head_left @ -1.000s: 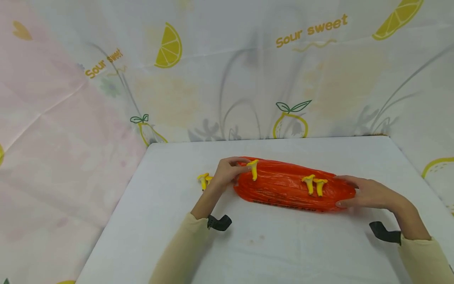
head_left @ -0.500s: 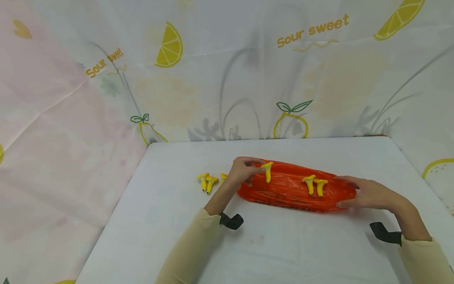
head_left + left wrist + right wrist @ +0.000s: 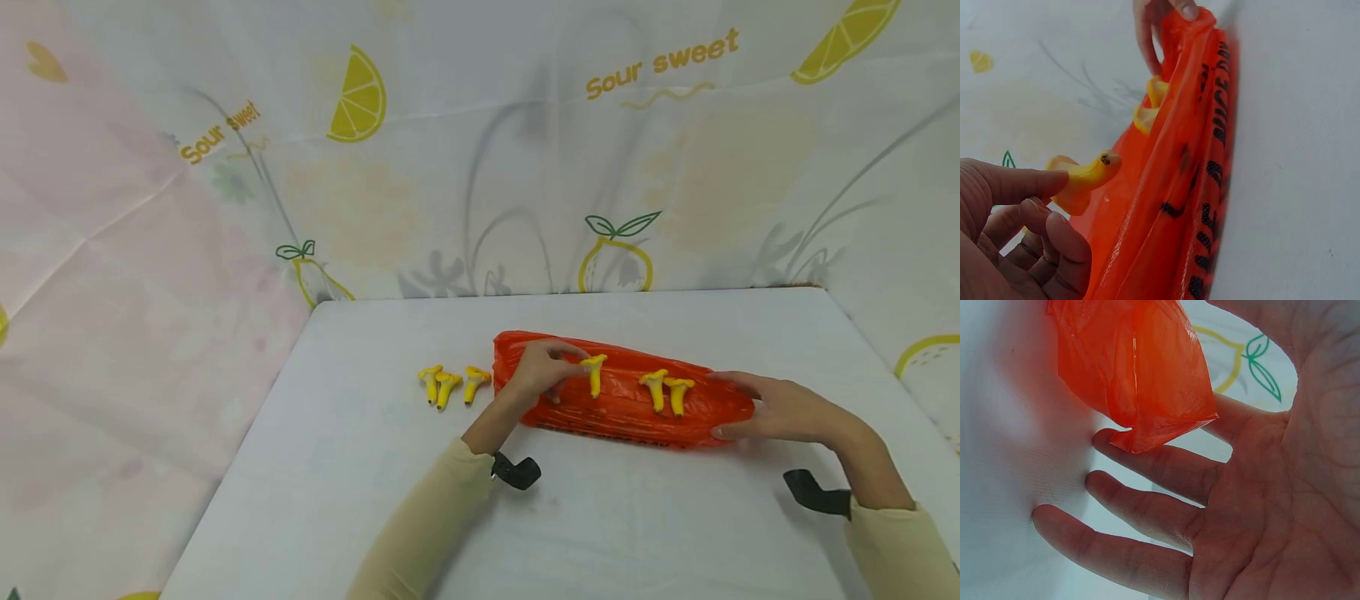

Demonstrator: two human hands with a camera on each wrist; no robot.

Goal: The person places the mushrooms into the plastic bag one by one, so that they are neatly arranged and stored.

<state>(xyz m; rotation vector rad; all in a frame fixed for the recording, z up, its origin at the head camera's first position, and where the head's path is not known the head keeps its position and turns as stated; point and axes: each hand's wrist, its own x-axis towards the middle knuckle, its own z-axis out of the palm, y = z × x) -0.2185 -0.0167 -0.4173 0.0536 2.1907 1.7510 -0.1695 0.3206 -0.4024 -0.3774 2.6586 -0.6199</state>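
Observation:
My left hand pinches a yellow chanterelle mushroom between thumb and forefinger, over the left half of a red plastic bag. In the left wrist view, the stem end of this chanterelle points toward the bag. Two more chanterelles lie side by side on the bag, right of centre. At the bag's right end, my right hand holds it, thumb on the near side and fingers on the far side. The right wrist view shows the bag's corner between spread fingers.
Three chanterelles lie on the white table left of the bag. Black lettering runs along the bag's near edge. A lemon-patterned cloth hangs behind the table. Each wrist wears a black strap mount.
My left hand has moved right over the bag with the chanterelle, uncovering the three on the table. My right hand, the bag and the two chanterelles on it stay put.

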